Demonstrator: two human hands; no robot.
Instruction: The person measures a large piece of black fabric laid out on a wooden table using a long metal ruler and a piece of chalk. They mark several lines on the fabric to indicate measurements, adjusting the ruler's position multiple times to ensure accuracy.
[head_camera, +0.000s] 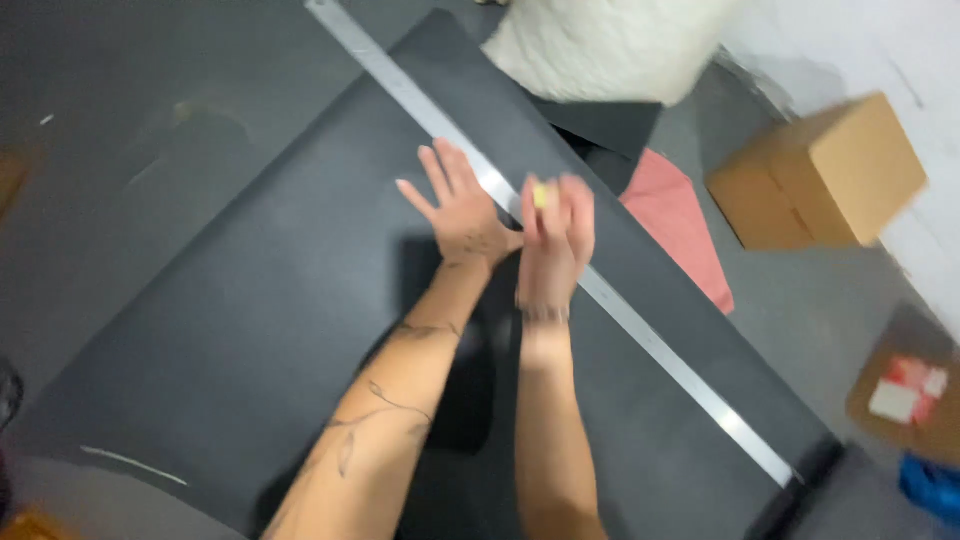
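A large black sheet (280, 300) lies spread over the floor. A long metal ruler (660, 345) runs diagonally across it from the top centre to the lower right. My left hand (460, 205) rests flat on the sheet beside the ruler, fingers spread. My right hand (555, 240) is over the ruler, blurred, with its fingers closed on a small yellow object (541, 194) held at the ruler's edge.
A cardboard box (820, 175) stands at the right by a white wall. A red cloth (680, 220) lies beside the sheet. A white fluffy bundle (600, 45) sits at the top. A small brown piece with a red and white item (905, 390) lies at lower right.
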